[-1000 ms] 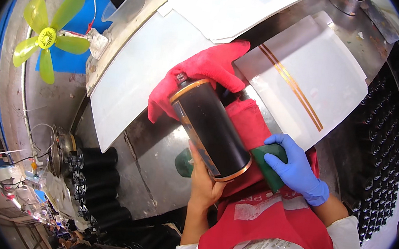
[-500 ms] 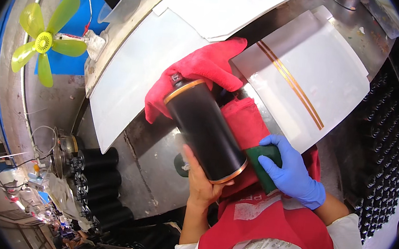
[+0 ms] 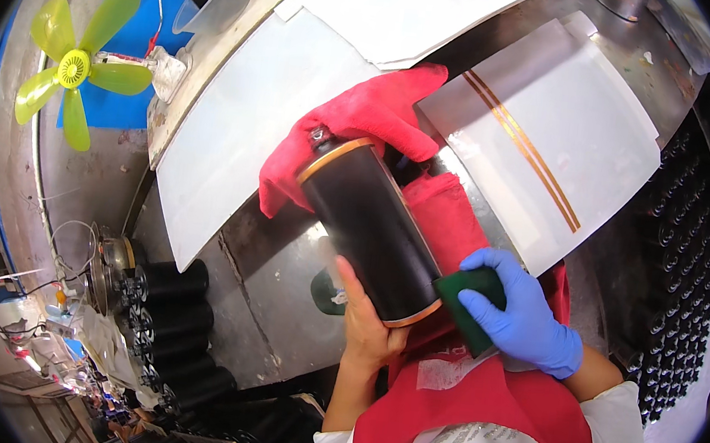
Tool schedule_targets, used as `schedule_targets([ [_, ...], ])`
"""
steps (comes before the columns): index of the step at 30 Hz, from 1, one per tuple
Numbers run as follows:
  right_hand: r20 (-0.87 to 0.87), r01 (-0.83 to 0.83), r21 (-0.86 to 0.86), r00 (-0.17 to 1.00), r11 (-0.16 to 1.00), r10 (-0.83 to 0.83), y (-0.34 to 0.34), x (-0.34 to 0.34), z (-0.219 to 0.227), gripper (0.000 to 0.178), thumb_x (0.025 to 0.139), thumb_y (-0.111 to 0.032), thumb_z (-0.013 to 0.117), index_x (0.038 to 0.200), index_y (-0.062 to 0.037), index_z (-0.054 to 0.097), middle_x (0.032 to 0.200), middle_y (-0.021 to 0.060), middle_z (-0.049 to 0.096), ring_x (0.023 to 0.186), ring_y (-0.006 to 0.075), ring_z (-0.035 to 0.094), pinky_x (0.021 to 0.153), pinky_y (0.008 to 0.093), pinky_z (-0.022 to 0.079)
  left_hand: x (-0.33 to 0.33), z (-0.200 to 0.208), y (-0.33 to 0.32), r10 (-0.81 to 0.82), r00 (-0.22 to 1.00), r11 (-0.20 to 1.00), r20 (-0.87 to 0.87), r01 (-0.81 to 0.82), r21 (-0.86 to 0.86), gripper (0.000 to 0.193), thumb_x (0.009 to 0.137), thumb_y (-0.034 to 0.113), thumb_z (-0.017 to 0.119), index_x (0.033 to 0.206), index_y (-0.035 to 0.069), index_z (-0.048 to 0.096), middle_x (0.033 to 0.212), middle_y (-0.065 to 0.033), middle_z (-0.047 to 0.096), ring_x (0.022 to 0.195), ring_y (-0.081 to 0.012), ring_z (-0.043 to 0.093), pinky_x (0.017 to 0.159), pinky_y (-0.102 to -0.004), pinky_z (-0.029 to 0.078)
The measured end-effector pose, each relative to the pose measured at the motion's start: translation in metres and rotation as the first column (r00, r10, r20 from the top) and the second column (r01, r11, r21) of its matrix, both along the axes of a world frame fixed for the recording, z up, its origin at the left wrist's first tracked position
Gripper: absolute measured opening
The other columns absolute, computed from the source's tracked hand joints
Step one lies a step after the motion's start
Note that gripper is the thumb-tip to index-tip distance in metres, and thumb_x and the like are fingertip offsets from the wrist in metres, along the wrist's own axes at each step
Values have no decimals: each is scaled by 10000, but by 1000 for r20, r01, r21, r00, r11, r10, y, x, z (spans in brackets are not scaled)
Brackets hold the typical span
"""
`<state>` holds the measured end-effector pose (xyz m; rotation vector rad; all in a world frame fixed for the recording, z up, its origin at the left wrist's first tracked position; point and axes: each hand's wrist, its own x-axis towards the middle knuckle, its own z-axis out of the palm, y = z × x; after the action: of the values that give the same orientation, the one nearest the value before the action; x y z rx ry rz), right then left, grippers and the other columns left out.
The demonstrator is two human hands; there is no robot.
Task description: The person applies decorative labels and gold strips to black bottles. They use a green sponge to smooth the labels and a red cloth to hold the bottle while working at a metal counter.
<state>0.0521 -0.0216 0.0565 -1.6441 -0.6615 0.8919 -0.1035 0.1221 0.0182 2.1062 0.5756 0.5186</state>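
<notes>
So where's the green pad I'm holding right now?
In the head view, the pad is right of centre, in your gloved right hand, by the lower end of the black cylinder.

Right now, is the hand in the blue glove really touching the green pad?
Touching. The head view shows it: the right hand has its gloved thumb lying across the green pad, with a finger along its upper edge.

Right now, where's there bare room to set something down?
There is bare metal tabletop between the row of black cylinders and the small green piece; bare white sheet left of the red cloth. It is crowded around the left hand, held cylinder, green pad and gloved right hand.
</notes>
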Motion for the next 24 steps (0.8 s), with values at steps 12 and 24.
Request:
schedule_targets([
  [12,-15,16,-8,1000,1000,-16,-3,-1,4,300,851,-133,618,1120,-57,508,1025,131,586,937,219,609,822,305,472,-24,-23,-28,94,968,952,232,-156,263,920,775,193,704,1407,-73,91,1394,-337,269,1283,-466,322,1071,-518,205],
  [24,-398,58,18,916,998,-46,-6,26,2,246,808,-39,609,1042,-21,536,1003,42,554,934,109,536,841,250,444,22,24,-38,-34,998,452,-48,58,890,248,818,133,629,1041,233,669,969,50,616,1055,-161,596,1099,-572,4],
])
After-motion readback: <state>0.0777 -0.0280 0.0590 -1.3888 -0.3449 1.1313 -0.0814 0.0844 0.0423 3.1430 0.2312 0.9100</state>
